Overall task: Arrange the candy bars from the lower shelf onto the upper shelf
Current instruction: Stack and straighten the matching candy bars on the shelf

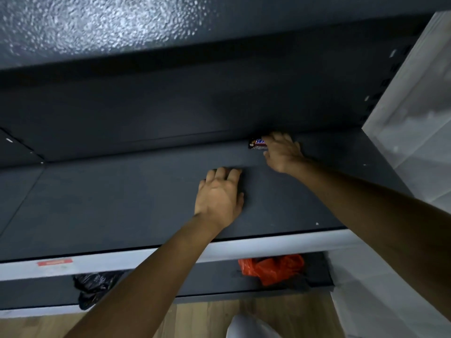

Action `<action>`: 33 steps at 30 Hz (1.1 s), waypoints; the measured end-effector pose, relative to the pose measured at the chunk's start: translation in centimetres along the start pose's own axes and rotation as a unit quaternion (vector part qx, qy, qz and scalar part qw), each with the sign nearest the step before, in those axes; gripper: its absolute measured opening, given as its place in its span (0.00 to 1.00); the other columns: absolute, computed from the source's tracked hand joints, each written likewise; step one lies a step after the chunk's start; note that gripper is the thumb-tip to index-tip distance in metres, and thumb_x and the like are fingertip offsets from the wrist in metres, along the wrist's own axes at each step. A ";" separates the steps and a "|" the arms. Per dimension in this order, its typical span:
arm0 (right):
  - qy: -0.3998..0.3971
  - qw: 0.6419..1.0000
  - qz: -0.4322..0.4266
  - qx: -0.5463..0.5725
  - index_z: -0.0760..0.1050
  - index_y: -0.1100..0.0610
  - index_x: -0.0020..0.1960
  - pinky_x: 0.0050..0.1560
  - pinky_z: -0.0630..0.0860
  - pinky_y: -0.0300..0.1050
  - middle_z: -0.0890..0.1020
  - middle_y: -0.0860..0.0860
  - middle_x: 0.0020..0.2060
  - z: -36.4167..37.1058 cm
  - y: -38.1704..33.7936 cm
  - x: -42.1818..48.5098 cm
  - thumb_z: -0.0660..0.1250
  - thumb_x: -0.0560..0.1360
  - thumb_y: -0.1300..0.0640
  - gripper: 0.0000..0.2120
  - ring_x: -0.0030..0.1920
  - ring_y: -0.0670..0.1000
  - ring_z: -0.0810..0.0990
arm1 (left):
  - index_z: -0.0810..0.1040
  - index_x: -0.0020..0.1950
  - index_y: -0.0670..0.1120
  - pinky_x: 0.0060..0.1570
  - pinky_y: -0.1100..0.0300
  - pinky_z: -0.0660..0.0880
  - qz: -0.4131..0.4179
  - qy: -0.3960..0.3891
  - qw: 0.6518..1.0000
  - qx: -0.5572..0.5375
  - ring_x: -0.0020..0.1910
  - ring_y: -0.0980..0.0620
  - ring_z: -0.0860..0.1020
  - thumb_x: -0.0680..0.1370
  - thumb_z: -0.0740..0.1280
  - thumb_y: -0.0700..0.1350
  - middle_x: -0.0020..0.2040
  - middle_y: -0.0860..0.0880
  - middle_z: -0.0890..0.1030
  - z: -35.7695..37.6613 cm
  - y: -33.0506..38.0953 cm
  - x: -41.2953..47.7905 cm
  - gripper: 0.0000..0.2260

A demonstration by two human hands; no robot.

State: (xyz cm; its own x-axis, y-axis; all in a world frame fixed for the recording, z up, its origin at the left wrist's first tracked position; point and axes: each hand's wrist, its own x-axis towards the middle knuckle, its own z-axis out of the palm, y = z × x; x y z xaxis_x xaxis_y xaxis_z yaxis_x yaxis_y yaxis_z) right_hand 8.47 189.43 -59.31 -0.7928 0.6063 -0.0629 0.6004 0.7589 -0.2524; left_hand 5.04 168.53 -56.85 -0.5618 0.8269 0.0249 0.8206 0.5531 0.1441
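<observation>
Lower shelf [219,280]: a red bag [271,267] and a black bag [92,286] lay on it, well apart.
Upper shelf [122,203]: dark and flat, with a red sticker [55,262] on its white front edge.
Room: wood floor [195,318], pale wall [415,118] on the right.
Candy bar [258,143]: at the back of the upper shelf.
Right hand [283,152]: its grip was wrapped round the candy bar.
Left hand [219,191]: grip apart, fingers resting on the upper shelf.

Right of centre, the right hand [283,152] grips one end of a candy bar [258,143] at the back of the upper shelf [122,203]. The left hand [220,193] rests palm down mid-frame. Along the bottom, the lower shelf [207,279] holds an orange bag [273,267] and a black bag [94,286]
</observation>
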 end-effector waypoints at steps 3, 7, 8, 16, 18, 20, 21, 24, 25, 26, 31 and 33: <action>0.017 0.999 -0.017 0.031 0.67 0.51 0.67 0.60 0.65 0.52 0.69 0.54 0.63 0.3 0.2 -1.3 0.62 0.77 0.55 0.19 0.63 0.57 0.64 | 0.62 0.72 0.50 0.61 0.52 0.66 -0.005 0.001 1.000 -0.006 0.64 0.44 0.66 0.77 0.62 0.52 0.66 0.46 0.68 -0.3 0.3 -0.1 0.24; 0.027 0.997 -0.056 0.053 0.71 0.50 0.62 0.58 0.68 0.50 0.75 0.53 0.57 1.0 0.3 -4.6 0.65 0.74 0.56 0.16 0.58 0.57 0.69 | 0.64 0.70 0.47 0.61 0.51 0.67 -0.027 -0.012 0.999 -0.025 0.64 0.43 0.67 0.76 0.63 0.51 0.65 0.45 0.69 -0.8 1.2 -0.8 0.24; 0.024 0.996 -0.064 0.059 0.72 0.50 0.61 0.58 0.68 0.49 0.76 0.52 0.57 1.0 0.2 -5.7 0.66 0.74 0.56 0.16 0.57 0.57 0.69 | 0.64 0.70 0.46 0.61 0.50 0.68 -0.034 -0.020 0.999 -0.032 0.64 0.43 0.67 0.76 0.63 0.51 0.65 0.44 0.70 -0.8 1.4 -1.1 0.24; -0.007 0.983 -0.115 0.145 0.76 0.55 0.58 0.59 0.69 0.44 0.80 0.51 0.55 -1.7 -1.9 -14.9 0.71 0.70 0.60 0.16 0.56 0.54 0.76 | 0.65 0.71 0.45 0.60 0.53 0.68 -0.047 -0.063 0.990 -0.120 0.62 0.41 0.71 0.76 0.64 0.50 0.64 0.42 0.72 -3.3 3.1 -5.3 0.25; -0.024 0.975 -0.123 0.185 0.76 0.55 0.57 0.57 0.72 0.43 0.80 0.50 0.54 -3.8 -2.9 -17.0 0.72 0.70 0.61 0.17 0.54 0.51 0.78 | 0.70 0.67 0.46 0.57 0.54 0.70 -0.041 -0.069 0.986 -0.146 0.59 0.42 0.74 0.76 0.65 0.50 0.61 0.43 0.76 -5.0 3.4 -6.5 0.21; -0.027 0.968 -0.134 0.210 0.76 0.53 0.55 0.53 0.74 0.43 0.80 0.47 0.51 -6.3 -3.9 -19.1 0.72 0.69 0.63 0.16 0.49 0.48 0.78 | 0.76 0.59 0.49 0.49 0.57 0.73 -0.039 -0.083 0.980 -0.177 0.53 0.44 0.77 0.76 0.65 0.51 0.53 0.46 0.81 -7.5 3.8 -7.7 0.14; -0.024 0.965 -0.141 0.222 0.76 0.53 0.54 0.51 0.74 0.42 0.80 0.45 0.48 -7.6 -4.4 -20.0 0.72 0.69 0.64 0.16 0.48 0.47 0.78 | 0.78 0.55 0.49 0.45 0.59 0.73 -0.038 -0.091 0.976 -0.193 0.49 0.46 0.78 0.76 0.65 0.51 0.49 0.47 0.82 -8.9 4.0 -8.4 0.11; -0.013 0.954 -0.165 0.249 0.77 0.53 0.52 0.49 0.74 0.42 0.80 0.44 0.46 -11.3 -5.9 -22.7 0.70 0.67 0.68 0.17 0.47 0.46 0.78 | 0.79 0.48 0.51 0.40 0.62 0.71 -0.054 -0.107 0.951 -0.286 0.42 0.51 0.78 0.76 0.66 0.51 0.41 0.50 0.82 -12.8 4.6 -10.4 0.05; -0.009 0.952 -0.171 0.255 0.77 0.52 0.52 0.50 0.75 0.42 0.81 0.44 0.47 -12.8 -6.4 -23.6 0.69 0.67 0.68 0.17 0.47 0.46 0.79 | 0.80 0.46 0.52 0.40 0.63 0.73 -0.066 -0.108 0.935 -0.330 0.42 0.52 0.79 0.76 0.67 0.49 0.42 0.50 0.83 -14.1 4.8 -11.1 0.03; -0.004 0.950 -0.177 0.259 0.78 0.52 0.53 0.51 0.76 0.42 0.81 0.45 0.47 -13.8 -6.8 -24.3 0.69 0.67 0.69 0.18 0.48 0.46 0.79 | 0.80 0.46 0.52 0.41 0.65 0.74 -0.078 -0.110 0.918 -0.373 0.43 0.53 0.80 0.75 0.68 0.48 0.43 0.50 0.83 -15.1 4.9 -11.6 0.02; 0.046 0.936 -0.223 0.267 0.77 0.54 0.56 0.52 0.76 0.42 0.79 0.47 0.51 -19.3 -8.9 -27.6 0.68 0.66 0.71 0.22 0.50 0.45 0.78 | 0.79 0.54 0.43 0.43 0.71 0.74 -0.057 -0.138 0.843 -0.517 0.42 0.56 0.78 0.76 0.68 0.38 0.47 0.48 0.82 -21.2 5.9 -13.9 0.08; 0.073 0.928 -0.237 0.278 0.76 0.56 0.58 0.54 0.75 0.40 0.76 0.49 0.54 -21.2 -9.3 -28.3 0.68 0.66 0.71 0.23 0.53 0.46 0.77 | 0.79 0.55 0.42 0.42 0.70 0.75 -0.038 -0.143 0.830 -0.539 0.40 0.56 0.78 0.76 0.67 0.37 0.45 0.47 0.82 -23.5 6.3 -14.5 0.09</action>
State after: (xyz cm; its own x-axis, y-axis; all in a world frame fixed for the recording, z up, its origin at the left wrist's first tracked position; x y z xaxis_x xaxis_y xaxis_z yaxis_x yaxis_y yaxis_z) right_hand 27.55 170.21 -34.72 -0.9071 0.2916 0.3034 0.0079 0.7326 -0.6806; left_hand 15.86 157.65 -33.08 -0.4340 0.8689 -0.2381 0.1273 0.3207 0.9386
